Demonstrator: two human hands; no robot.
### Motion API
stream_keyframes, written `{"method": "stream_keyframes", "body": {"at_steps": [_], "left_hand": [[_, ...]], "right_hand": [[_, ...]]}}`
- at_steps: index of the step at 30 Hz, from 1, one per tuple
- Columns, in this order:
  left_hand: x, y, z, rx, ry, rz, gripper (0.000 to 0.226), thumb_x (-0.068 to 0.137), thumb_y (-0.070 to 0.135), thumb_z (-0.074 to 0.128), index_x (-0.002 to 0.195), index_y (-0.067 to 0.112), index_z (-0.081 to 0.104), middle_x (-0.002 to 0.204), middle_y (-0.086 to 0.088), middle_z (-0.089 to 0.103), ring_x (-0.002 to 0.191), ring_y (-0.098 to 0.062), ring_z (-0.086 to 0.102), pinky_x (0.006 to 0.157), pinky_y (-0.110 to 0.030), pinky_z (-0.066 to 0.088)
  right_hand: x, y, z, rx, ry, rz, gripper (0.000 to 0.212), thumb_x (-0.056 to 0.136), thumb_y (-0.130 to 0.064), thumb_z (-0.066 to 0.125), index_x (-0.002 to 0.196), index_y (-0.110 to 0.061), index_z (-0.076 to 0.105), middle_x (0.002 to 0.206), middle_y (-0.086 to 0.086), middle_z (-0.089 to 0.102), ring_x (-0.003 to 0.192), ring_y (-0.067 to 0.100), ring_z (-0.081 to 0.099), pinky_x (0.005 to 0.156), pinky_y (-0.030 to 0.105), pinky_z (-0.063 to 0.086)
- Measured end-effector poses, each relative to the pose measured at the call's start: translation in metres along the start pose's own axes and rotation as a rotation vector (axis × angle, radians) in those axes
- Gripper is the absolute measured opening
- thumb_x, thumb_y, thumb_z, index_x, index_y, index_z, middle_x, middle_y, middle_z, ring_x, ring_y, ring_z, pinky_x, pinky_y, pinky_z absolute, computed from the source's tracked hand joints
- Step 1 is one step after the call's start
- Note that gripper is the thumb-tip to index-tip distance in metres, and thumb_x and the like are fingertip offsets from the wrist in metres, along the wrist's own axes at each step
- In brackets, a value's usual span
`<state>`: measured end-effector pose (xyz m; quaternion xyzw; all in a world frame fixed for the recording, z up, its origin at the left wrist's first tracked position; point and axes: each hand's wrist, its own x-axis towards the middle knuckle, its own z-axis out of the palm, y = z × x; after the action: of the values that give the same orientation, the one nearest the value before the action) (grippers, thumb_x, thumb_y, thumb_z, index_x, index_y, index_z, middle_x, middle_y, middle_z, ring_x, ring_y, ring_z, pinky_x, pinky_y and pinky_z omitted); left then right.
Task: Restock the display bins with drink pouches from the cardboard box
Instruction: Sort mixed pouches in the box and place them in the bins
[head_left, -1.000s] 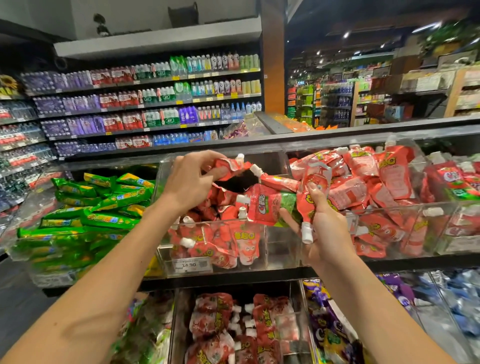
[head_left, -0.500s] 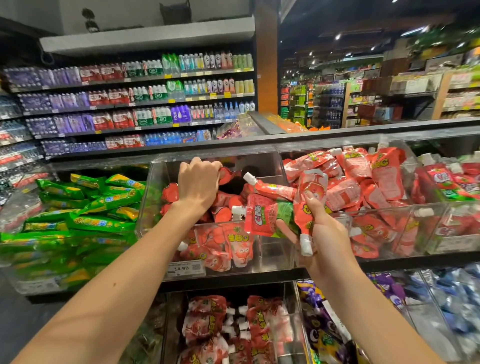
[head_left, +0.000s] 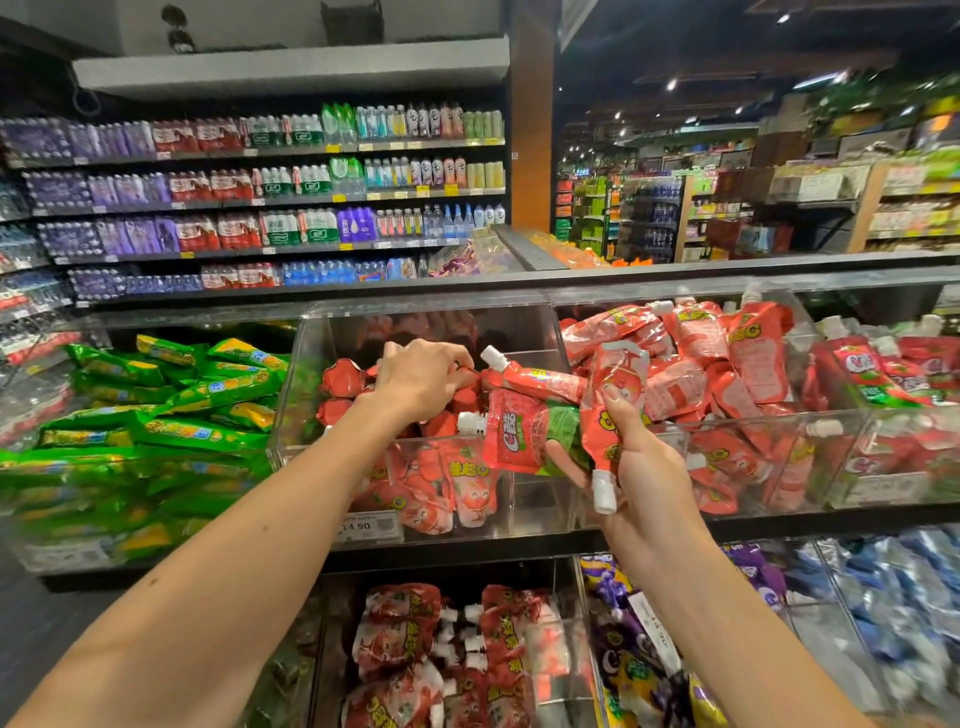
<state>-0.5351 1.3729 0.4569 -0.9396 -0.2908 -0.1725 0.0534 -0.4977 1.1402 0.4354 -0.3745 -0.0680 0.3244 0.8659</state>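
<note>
Sunk lower, left hand curled on red pouches in middle bin; right hand clamping pouch bundle over front edge; green packets at left, bare gap beneath bundle

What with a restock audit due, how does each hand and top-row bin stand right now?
left hand, in the middle bin, fingers curled over red pouches; grip unclear.
right hand, gripping several pouches, one cap pointing down.
middle bin, partly filled.
right bin, heaped with red pouches.
left bin, heaped with green packets.

Pouches in middle bin, packets in left bin, bottle shelves behind
</note>
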Motion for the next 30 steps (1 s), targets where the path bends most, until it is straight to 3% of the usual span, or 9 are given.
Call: {"method": "stream_keyframes", "body": {"at_steps": [7, 10, 13, 14, 16, 19, 22, 25, 30], "left_hand": [[-0.015, -0.004, -0.007, -0.023, -0.084, 0.053, 0.045, 0.102, 0.049, 0.042, 0.144, 0.034, 0.047, 0.131, -0.004, 0.062, 0.132, -0.027, 0.045, 0.103, -0.05, 0.034], [-0.039, -0.011, -0.013, -0.224, 0.12, 0.014, 0.032, 0.099, 0.037, 0.055, 0.128, 0.026, 0.064, 0.124, -0.006, 0.065, 0.123, -0.029, 0.05, 0.1, -0.045, 0.041], [-0.074, -0.004, -0.026, -0.509, 0.416, -0.154, 0.012, 0.094, 0.026, 0.062, 0.098, 0.018, 0.07, 0.086, -0.001, 0.066, 0.089, -0.022, 0.061, 0.079, -0.033, 0.045], [-0.089, 0.003, -0.032, -0.662, 0.403, -0.23, 0.014, 0.095, 0.029, 0.064, 0.094, 0.016, 0.068, 0.077, 0.002, 0.065, 0.077, -0.02, 0.063, 0.071, -0.031, 0.047], [-0.116, 0.021, -0.04, -1.107, 0.094, -0.384, 0.039, 0.095, 0.046, 0.061, 0.11, 0.01, 0.063, 0.084, -0.004, 0.069, 0.066, -0.021, 0.069, 0.061, -0.034, 0.054], [-0.143, 0.04, -0.054, -1.588, -0.411, -0.503, 0.081, 0.079, 0.077, 0.052, 0.132, 0.016, 0.051, 0.12, -0.022, 0.066, 0.088, -0.038, 0.074, 0.075, -0.048, 0.061], [-0.144, 0.047, -0.066, -1.868, -0.396, -0.57, 0.088, 0.075, 0.087, 0.045, 0.114, 0.011, 0.067, 0.108, -0.025, 0.071, 0.094, -0.041, 0.072, 0.09, -0.062, 0.053], [-0.137, 0.047, -0.073, -1.875, -0.308, -0.614, 0.076, 0.081, 0.082, 0.047, 0.088, 0.013, 0.079, 0.093, -0.016, 0.077, 0.082, -0.032, 0.075, 0.084, -0.053, 0.056], [-0.136, 0.041, -0.061, -1.885, -0.241, -0.641, 0.049, 0.093, 0.053, 0.059, 0.106, 0.008, 0.074, 0.1, -0.016, 0.076, 0.088, -0.03, 0.074, 0.08, -0.046, 0.061]], "right_hand": [[-0.007, 0.0, -0.001, -0.005, -0.031, 0.002, 0.027, 0.095, -0.024, 0.064, 0.111, -0.002, 0.064, 0.101, 0.016, 0.075, 0.087, 0.025, 0.075, 0.061, 0.034, 0.061], [-0.01, 0.0, 0.001, 0.007, -0.052, -0.003, 0.031, 0.096, -0.023, 0.063, 0.116, 0.0, 0.062, 0.1, 0.016, 0.076, 0.088, 0.025, 0.075, 0.062, 0.035, 0.061], [-0.012, 0.004, 0.003, 0.003, -0.066, -0.042, 0.035, 0.097, -0.022, 0.061, 0.123, 0.002, 0.06, 0.107, 0.018, 0.074, 0.089, 0.025, 0.075, 0.064, 0.035, 0.062], [-0.012, 0.006, 0.005, -0.007, -0.079, -0.066, 0.037, 0.097, -0.023, 0.061, 0.124, 0.002, 0.059, 0.109, 0.019, 0.073, 0.09, 0.025, 0.074, 0.064, 0.034, 0.061], [-0.013, 0.013, 0.008, -0.047, -0.115, -0.125, 0.041, 0.095, -0.028, 0.063, 0.124, 0.0, 0.059, 0.107, 0.015, 0.074, 0.093, 0.025, 0.074, 0.066, 0.034, 0.061], [-0.017, 0.03, 0.013, -0.144, -0.161, -0.225, 0.046, 0.089, -0.037, 0.069, 0.123, -0.006, 0.061, 0.108, 0.014, 0.074, 0.105, 0.033, 0.07, 0.088, 0.048, 0.058], [-0.024, 0.049, 0.016, -0.29, -0.23, -0.366, 0.034, 0.083, -0.044, 0.076, 0.103, -0.018, 0.071, 0.107, 0.019, 0.072, 0.107, 0.039, 0.067, 0.098, 0.061, 0.049], [-0.029, 0.06, 0.016, -0.434, -0.286, -0.463, 0.025, 0.083, -0.041, 0.076, 0.097, -0.021, 0.073, 0.099, 0.013, 0.074, 0.093, 0.029, 0.069, 0.091, 0.058, 0.054], [-0.036, 0.061, 0.019, -0.394, -0.439, -0.309, 0.034, 0.087, -0.036, 0.072, 0.11, -0.011, 0.069, 0.098, 0.02, 0.072, 0.079, 0.032, 0.067, 0.078, 0.048, 0.055]]}}
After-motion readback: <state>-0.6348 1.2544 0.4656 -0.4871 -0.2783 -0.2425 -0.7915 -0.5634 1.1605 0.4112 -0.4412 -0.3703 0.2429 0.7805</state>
